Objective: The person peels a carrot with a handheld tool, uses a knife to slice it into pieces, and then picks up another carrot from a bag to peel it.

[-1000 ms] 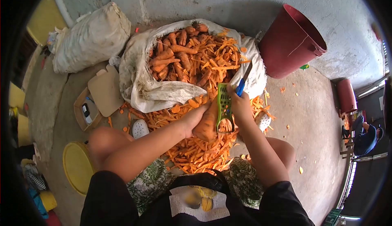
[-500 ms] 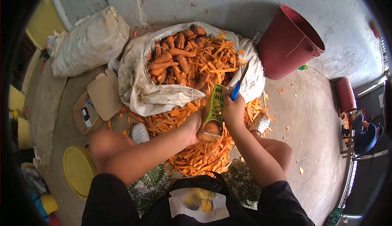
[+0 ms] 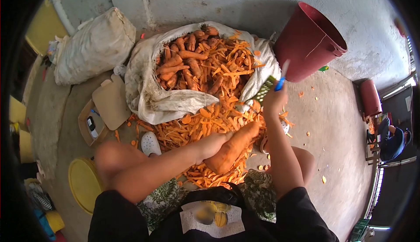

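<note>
My left hand [image 3: 213, 145] is closed round a large orange carrot [image 3: 232, 150], its tip pointing up and to the right above a heap of orange peelings [image 3: 205, 126]. Farther right, my right hand [image 3: 275, 98] grips a green peeler [image 3: 265, 89] together with a knife with a blue handle [image 3: 280, 83], its blade upward and blurred. The peeler is apart from the carrot. Behind both hands, an open white sack [image 3: 175, 104] holds whole carrots [image 3: 191, 54] and peelings.
A red bucket [image 3: 302, 51] leans by the wall. At left are a full white sack [image 3: 96, 45], a cardboard box [image 3: 91, 126] and a yellow lid [image 3: 83, 183]. White clogs [image 3: 150, 144] flank the peelings. Another person [image 3: 391, 141] sits far right.
My right hand has moved up and right with the peeler and knife, away from the carrot. The carrot, seen end-on before, now lies lengthwise in my left hand.
</note>
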### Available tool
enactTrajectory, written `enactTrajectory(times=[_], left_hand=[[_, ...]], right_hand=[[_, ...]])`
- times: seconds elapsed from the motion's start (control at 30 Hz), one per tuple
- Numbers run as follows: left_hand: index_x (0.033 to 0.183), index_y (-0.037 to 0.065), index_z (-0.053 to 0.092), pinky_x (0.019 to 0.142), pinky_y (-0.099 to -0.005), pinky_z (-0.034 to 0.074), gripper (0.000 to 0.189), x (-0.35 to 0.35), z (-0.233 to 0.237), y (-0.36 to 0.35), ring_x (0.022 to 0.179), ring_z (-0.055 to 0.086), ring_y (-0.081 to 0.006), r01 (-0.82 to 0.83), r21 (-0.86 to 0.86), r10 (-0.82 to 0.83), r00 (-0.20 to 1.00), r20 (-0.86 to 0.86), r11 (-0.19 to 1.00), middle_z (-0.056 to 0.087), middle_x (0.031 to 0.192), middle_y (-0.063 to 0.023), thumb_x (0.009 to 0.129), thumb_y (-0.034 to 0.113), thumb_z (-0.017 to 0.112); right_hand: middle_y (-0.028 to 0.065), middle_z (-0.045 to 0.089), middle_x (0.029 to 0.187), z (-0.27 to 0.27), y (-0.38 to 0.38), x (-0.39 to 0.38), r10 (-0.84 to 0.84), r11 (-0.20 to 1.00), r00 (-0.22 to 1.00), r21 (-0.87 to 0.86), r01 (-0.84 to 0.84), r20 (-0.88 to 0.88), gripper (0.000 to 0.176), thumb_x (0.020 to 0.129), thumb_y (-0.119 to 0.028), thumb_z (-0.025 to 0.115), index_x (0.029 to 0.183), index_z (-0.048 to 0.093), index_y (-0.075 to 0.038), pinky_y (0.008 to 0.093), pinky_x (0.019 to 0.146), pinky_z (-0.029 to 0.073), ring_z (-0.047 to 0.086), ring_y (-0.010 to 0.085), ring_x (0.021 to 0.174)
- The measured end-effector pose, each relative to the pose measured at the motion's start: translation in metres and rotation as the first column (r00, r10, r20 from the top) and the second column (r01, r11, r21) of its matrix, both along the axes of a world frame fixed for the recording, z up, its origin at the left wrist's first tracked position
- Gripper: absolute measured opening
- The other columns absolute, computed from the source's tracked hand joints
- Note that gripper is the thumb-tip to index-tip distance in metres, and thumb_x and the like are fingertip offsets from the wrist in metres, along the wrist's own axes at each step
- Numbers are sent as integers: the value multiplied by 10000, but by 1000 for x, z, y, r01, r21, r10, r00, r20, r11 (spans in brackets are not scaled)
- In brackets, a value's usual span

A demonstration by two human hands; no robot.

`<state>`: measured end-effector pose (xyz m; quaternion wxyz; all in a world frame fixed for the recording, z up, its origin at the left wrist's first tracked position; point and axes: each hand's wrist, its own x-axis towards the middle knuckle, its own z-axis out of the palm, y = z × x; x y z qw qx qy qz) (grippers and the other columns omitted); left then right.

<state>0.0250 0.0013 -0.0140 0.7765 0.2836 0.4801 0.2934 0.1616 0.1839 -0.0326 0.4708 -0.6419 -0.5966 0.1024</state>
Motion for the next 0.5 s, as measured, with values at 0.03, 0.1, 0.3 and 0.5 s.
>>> enactTrajectory(times=[0.03, 0.1, 0.3, 0.5], left_hand=[[1170, 41, 434, 755, -293, 483, 439, -1, 21, -2, 829, 597, -152, 6, -65, -1, 997, 74, 998, 588, 953, -70, 929, 389, 317], [1159, 42, 441, 750, -298, 486, 441, -10, 22, 1, 830, 598, -157, -45, -96, 57, 991, 123, 994, 586, 955, -71, 923, 398, 332], [1083, 32, 466, 705, -349, 514, 428, -32, 7, 11, 803, 606, -199, -231, -266, 299, 920, 252, 936, 580, 936, -103, 906, 409, 367], [1057, 39, 485, 671, -383, 528, 371, -33, 1, 17, 773, 613, -211, -320, -252, 404, 794, 454, 913, 590, 909, -115, 923, 349, 331]], right_hand=[[146, 550, 599, -5, 12, 9, -98, 993, 988, -83, 89, -121, 264, 871, -239, 484, 774, 528, 2, 389, 505, 386, 519, 286, 517], [67, 493, 539, 1, 19, 13, -48, 991, 963, -134, 12, -267, 292, 866, -253, 512, 731, 522, 7, 339, 457, 350, 445, 169, 456], [20, 511, 600, 34, -38, -31, 169, 769, 552, -241, -592, -817, 276, 833, -286, 582, 811, 517, -19, 224, 435, 387, 476, 88, 486], [-33, 483, 676, 35, -90, -49, 439, 696, 675, -251, -673, -593, 231, 870, -238, 534, 904, 529, -9, 206, 549, 355, 423, 49, 597]])
